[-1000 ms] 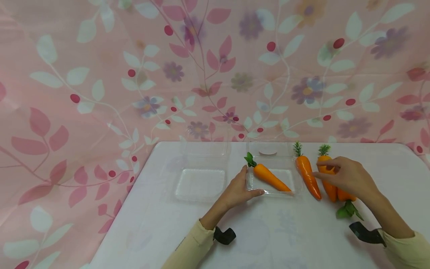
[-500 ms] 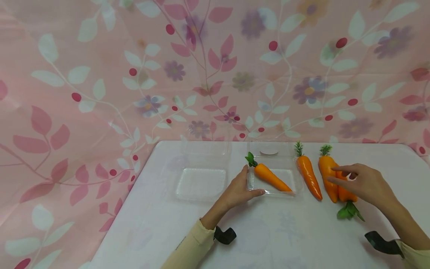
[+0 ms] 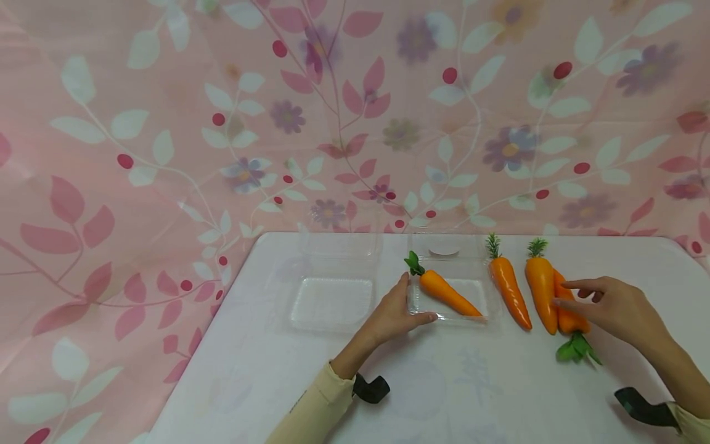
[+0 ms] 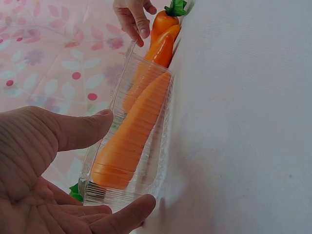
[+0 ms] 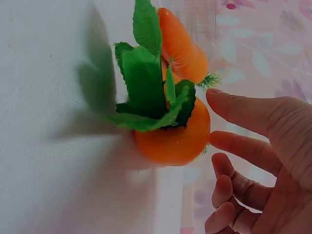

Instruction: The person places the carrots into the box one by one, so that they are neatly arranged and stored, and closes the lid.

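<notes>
Clear right clamshell [image 3: 473, 287] is gripped by the left hand [image 3: 391, 314], presumably for steadiness, right hand [image 3: 618, 311] parted beside the rightmost carrot [image 3: 571, 323].

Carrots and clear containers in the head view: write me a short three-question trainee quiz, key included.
1. How many carrots lie outside the clear containers?
2. True or false: the left hand touches the container with a carrot in it.
3. Which carrot's leaves point toward the bottom of the picture?
A) the one in the container
B) the rightmost carrot
C) the leftmost loose one

Key: 1. three; 2. true; 3. B
</notes>
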A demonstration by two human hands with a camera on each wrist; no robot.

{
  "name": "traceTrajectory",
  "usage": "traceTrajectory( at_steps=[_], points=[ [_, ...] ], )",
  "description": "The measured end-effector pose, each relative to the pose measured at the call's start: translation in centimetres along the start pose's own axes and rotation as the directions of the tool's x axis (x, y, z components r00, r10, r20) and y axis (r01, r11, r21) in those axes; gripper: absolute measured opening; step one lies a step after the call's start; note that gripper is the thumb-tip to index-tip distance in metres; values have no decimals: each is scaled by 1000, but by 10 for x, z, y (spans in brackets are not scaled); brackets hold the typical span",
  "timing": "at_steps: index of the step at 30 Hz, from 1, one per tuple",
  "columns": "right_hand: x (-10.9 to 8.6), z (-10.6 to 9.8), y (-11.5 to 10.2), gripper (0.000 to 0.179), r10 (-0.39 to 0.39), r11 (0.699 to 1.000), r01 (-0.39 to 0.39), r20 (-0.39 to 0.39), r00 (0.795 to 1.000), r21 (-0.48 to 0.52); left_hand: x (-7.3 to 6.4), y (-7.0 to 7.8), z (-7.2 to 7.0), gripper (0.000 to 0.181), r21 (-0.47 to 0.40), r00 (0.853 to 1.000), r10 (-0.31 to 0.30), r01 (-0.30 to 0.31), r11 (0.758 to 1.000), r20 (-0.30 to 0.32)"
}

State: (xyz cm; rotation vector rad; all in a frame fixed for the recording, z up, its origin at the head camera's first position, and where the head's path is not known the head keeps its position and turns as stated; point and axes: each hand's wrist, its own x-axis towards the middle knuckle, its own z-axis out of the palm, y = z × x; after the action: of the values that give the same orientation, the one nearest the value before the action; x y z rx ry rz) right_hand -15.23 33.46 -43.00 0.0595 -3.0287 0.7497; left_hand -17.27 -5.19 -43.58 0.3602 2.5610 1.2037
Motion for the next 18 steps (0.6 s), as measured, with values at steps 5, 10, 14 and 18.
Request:
traceTrajectory(
  at_steps=[5, 10, 14, 18],
  points=[
    [0, 0, 4, 71, 26, 1000, -26, 37, 999, -16, 0, 0, 0, 105, -1, 1000, 2, -2, 1000, -1],
    [-1, -2, 8, 75, 54, 998, -52, 69, 996, -29, 0, -2, 0, 106, -6, 1000, 14, -14, 1000, -1],
    [-1, -5, 12, 77, 76, 996, -73, 87, 993, -45, 0, -2, 1, 106, -12, 1000, 17, -17, 1000, -3],
    [0, -7, 16, 80, 114, 992, -108, 117, 986, -61, 0, -2, 1, 106, 2, 1000, 10, -10, 1000, -7]
  ],
)
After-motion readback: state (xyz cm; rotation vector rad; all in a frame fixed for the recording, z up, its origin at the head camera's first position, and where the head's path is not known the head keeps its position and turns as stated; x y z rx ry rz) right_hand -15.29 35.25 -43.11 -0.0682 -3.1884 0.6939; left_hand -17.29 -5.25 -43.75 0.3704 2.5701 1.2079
